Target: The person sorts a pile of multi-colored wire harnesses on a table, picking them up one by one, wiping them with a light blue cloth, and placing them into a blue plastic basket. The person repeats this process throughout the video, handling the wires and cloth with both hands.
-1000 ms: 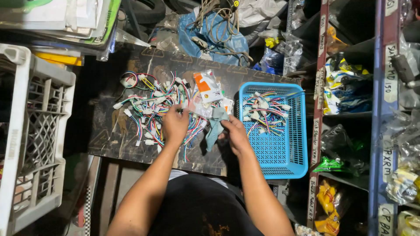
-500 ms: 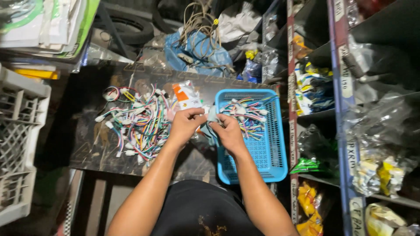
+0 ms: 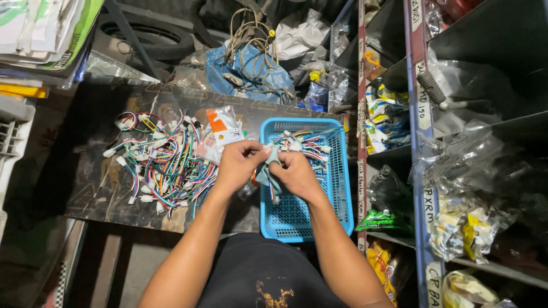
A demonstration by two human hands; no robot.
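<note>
Two bare hands are meeting over the left rim of the blue perforated plastic basket [image 3: 337,188]. Between them the left hand [image 3: 237,165] and the right hand [image 3: 294,174] are pinching a small clear plastic packet [image 3: 269,171], both grips closed on it; the packet is hanging just below the fingertips, inside the basket's left edge. More bundled multicoloured wire connectors [image 3: 302,142] are lying in the basket's far end. Left of the basket, a loose heap of coloured wire harnesses [image 3: 162,162] is spreading across the dark worktop [image 3: 91,188].
</note>
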